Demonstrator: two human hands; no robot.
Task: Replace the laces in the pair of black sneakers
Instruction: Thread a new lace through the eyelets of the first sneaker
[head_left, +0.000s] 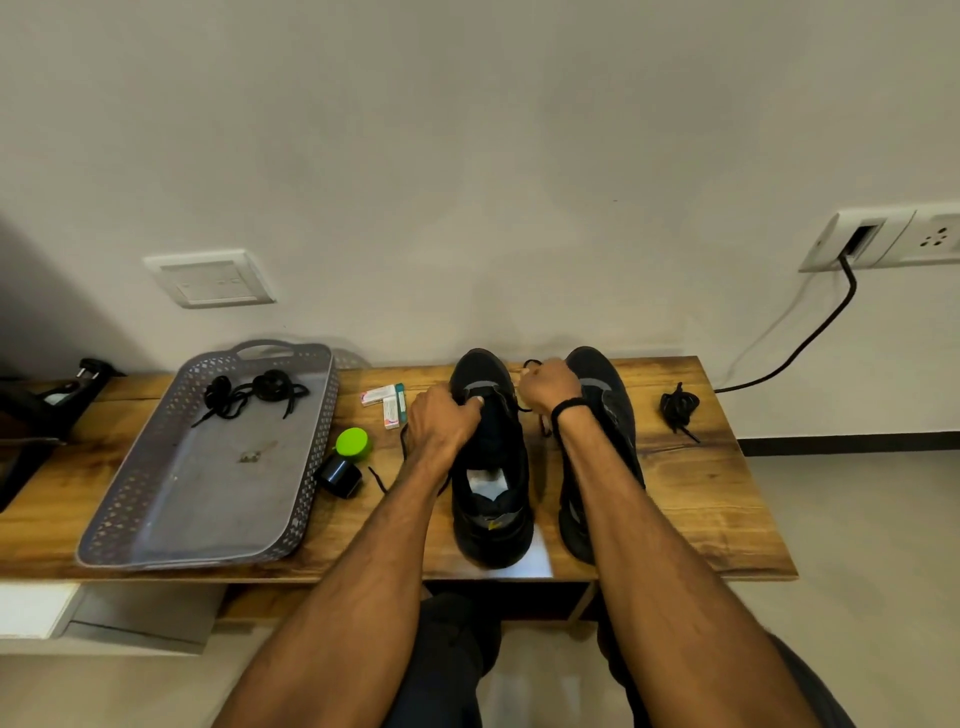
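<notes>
Right sneaker (608, 395): inner side and heel covered by the right forearm.
Left sneaker (491, 457): eyelets masked by the left hand (444, 415), fingers (470, 410) curled over the tongue.
Right hand (548, 384): fingers face away; any hold on the lace (531, 364) unseen.
Small boxes (387, 402): print too small to read.
Dark gear (47, 410): cropped at the left edge, unidentifiable.
Wall socket (935, 239): cut at the right edge.
</notes>
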